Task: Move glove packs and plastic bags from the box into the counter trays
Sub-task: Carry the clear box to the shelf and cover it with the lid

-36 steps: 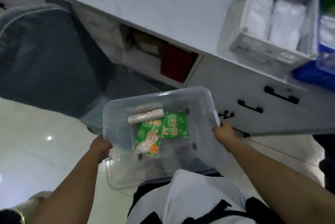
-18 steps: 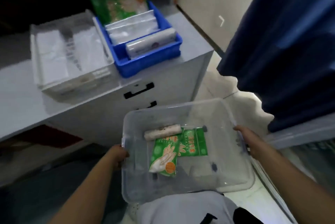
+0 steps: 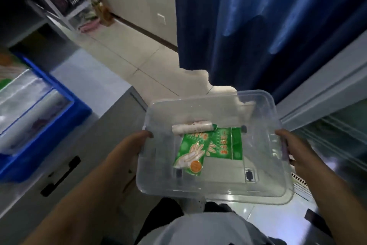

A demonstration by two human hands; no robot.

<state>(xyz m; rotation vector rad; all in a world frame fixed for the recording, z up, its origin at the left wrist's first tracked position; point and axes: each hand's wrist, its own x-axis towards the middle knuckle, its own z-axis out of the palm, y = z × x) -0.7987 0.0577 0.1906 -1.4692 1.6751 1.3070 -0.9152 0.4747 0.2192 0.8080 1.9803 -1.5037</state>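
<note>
Both hands carry the clear box [image 3: 214, 187] at lower centre of the frame. Left hand [image 3: 132, 146] grips the box's left rim, thumb hooked over the edge; right hand [image 3: 292, 150] grips the right rim, fingers curled under the lip. Inside, on the box floor: a white roll of plastic bags [image 3: 191, 128], long axis running left-right, lying across the top edge of two green glove packs. Nearer glove pack [image 3: 189, 155] lies flat, long axis tilted from upper right to lower left, printed hand pointing upper right. Second glove pack [image 3: 228, 144] sits beside it, partly overlapped. Blue tray [image 3: 65, 117] on the grey table [image 3: 83, 78], left edge of frame. Blue curtain [image 3: 268, 22] upper right.
</note>
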